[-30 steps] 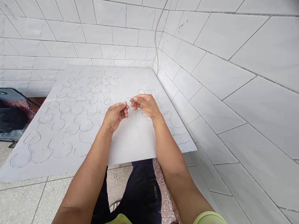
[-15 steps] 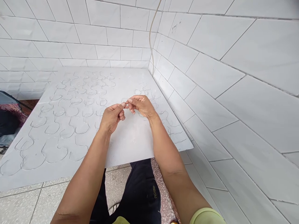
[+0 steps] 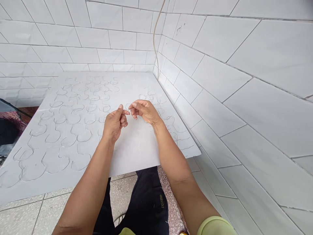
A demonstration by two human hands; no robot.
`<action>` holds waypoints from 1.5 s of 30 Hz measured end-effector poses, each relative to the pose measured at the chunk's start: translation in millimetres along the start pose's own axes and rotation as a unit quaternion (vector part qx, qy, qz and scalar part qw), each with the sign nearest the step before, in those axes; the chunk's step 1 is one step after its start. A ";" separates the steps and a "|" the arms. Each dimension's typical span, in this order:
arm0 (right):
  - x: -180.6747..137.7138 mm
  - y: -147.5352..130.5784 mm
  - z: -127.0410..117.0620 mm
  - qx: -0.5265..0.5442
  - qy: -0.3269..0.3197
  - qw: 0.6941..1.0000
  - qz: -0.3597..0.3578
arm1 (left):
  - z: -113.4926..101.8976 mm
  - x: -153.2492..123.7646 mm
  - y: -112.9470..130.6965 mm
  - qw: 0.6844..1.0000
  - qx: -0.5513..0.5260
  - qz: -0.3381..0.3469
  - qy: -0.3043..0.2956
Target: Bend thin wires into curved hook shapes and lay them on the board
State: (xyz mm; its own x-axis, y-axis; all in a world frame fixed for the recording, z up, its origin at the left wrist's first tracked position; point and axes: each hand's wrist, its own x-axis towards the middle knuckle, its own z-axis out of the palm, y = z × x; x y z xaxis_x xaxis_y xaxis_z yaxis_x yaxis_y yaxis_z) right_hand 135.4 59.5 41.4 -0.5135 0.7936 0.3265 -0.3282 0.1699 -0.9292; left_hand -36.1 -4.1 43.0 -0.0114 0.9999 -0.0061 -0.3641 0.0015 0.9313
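Note:
My left hand (image 3: 114, 121) and my right hand (image 3: 143, 111) meet fingertip to fingertip just above a white board (image 3: 137, 147). Both pinch a thin clear wire piece (image 3: 127, 107) between thumb and fingers; it is almost too fine to see. Rows of bent wire shapes (image 3: 73, 117) lie spread on the board to the left of my hands. A smaller group of wire shapes (image 3: 168, 122) lies on the right, by the wall.
White tiled walls (image 3: 220, 81) close the back and right side. A thin cord (image 3: 155, 39) hangs down in the corner. A dark bag (image 3: 7, 127) sits at the far left. My legs in dark trousers (image 3: 146, 202) are under the board's near edge.
My hands stayed together at the same spot on the board. The left thumb has lifted a little. The view has shifted slightly to the right.

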 end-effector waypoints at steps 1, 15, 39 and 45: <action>0.2 0.5 0.5 0.002 0.001 1.000 0.001 | 0.9 -0.2 -0.8 1.000 0.014 0.011 0.008; -0.2 -2.1 -3.3 0.014 0.002 0.999 0.029 | 3.5 0.3 -11.0 0.993 0.036 0.102 0.051; -1.7 -0.3 -3.6 -0.017 -0.061 0.994 0.084 | -0.2 2.6 -8.4 0.997 -0.032 0.015 0.075; -1.7 -1.3 -2.1 0.007 -0.036 0.998 0.056 | 0.0 1.8 -8.9 0.998 -0.028 0.026 0.058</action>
State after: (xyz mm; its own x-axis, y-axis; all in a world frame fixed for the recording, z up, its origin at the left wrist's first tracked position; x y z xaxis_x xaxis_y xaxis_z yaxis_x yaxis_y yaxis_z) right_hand 138.4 59.2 41.6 -0.6021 0.7636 0.2335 -0.2769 0.0746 -0.9580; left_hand -32.8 -2.3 34.7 -0.1375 0.9905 -0.0037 -0.4113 -0.0537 0.9099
